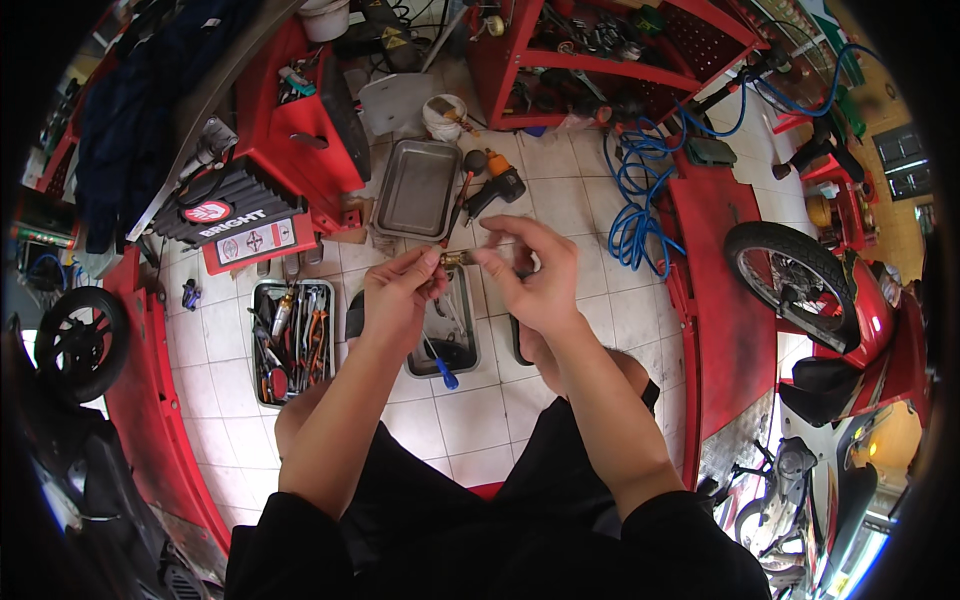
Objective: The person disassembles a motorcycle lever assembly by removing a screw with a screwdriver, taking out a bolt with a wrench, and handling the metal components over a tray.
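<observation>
A small brass-coloured metal part (456,258) is held up between my hands, over the tool trays. My left hand (398,287) pinches its left end between thumb and fingers. At its right end, my right hand (540,278) has the thumb against it, with the index finger raised and bent above; the other fingers are partly hidden. Below the hands stands a tray (474,371) with metal tools and a blue-handled screwdriver (441,367). A grey tray (255,345) full of pliers, screwdrivers and other hand tools sits to the left.
Beyond the hands lie a shallow metal pan (419,188), a mallet (474,160) and a black-and-orange power tool (500,184). A coiled blue hose (640,215) lies right. Red lift platforms (728,290) flank me, with a motorcycle wheel (790,280) at right. A red tool cart (600,60) stands ahead.
</observation>
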